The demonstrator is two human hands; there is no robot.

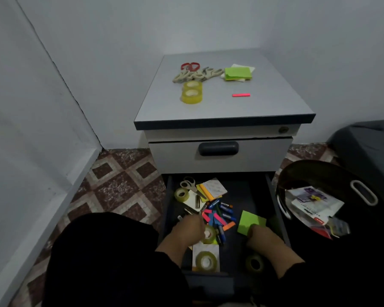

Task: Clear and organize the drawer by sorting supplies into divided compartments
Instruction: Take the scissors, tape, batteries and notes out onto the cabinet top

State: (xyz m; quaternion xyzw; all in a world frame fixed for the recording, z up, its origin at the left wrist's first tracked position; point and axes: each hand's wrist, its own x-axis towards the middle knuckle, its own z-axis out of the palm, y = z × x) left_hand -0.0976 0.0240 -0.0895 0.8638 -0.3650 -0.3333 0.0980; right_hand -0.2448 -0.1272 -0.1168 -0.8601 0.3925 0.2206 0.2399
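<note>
Right hand [258, 234] pinching the green notepad [251, 222] in the drawer [277, 209], left hand [190, 227] is down by the markers [225, 209], can't tell its grip

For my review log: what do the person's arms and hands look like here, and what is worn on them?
Both hands are bare: the left hand and the right hand show no gloves, and no rings or watch can be made out in the dim, soft picture. The forearms are uncovered near the wrists. Further up, each arm is in a loose black sleeve, plain, with no visible markings.
</note>
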